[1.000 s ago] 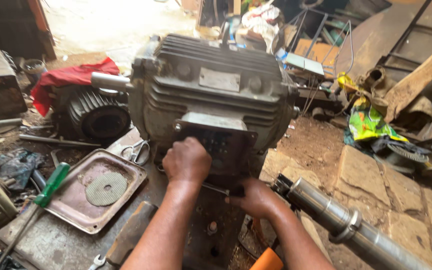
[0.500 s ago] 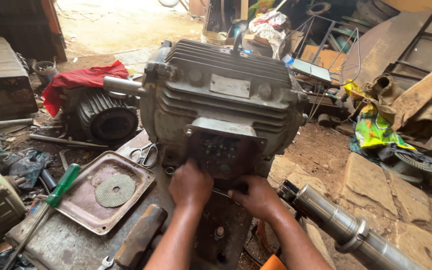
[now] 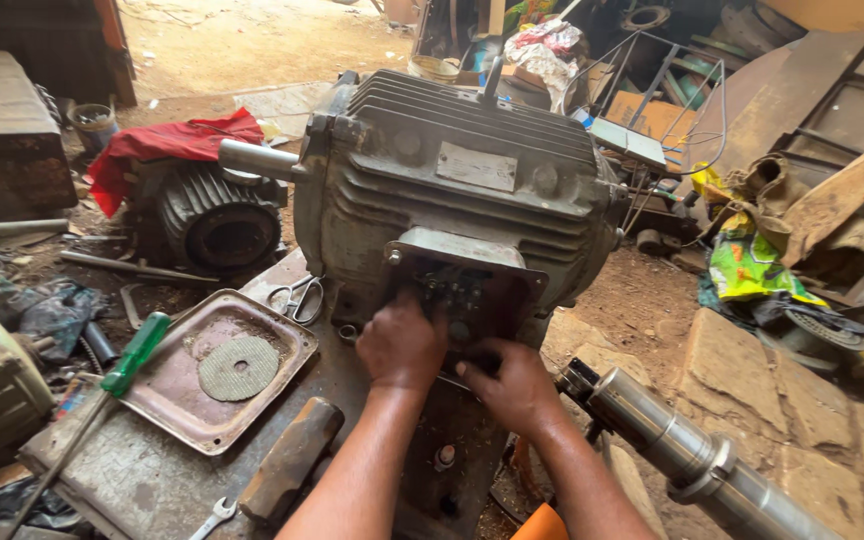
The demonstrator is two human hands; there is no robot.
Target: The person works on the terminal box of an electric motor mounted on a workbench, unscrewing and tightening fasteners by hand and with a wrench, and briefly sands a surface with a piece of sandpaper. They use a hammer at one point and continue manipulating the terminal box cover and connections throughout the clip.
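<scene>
A large grey finned electric motor [image 3: 472, 170] stands on a steel plate, with its open terminal box [image 3: 464, 285] facing me. My left hand [image 3: 402, 345] is curled at the box's lower left, fingers reaching in among the dark terminals. My right hand [image 3: 514, 385] is just below the box's lower edge, fingertips pointing toward my left hand. The hands cover whatever is in the fingers.
A metal tray [image 3: 277, 335] holding a grinding disc [image 3: 237, 368] lies on the left, with a green-handled screwdriver [image 3: 134, 352], scissors [image 3: 297, 298], a wooden handle [image 3: 292, 455] and a small spanner [image 3: 214, 518] nearby. A steel shaft [image 3: 692, 460] lies on the right. A smaller motor [image 3: 212, 215] sits under a red cloth [image 3: 172, 140].
The view has shifted slightly. Both hands stay at the terminal box. A thin rod seen between them earlier is hidden now.
</scene>
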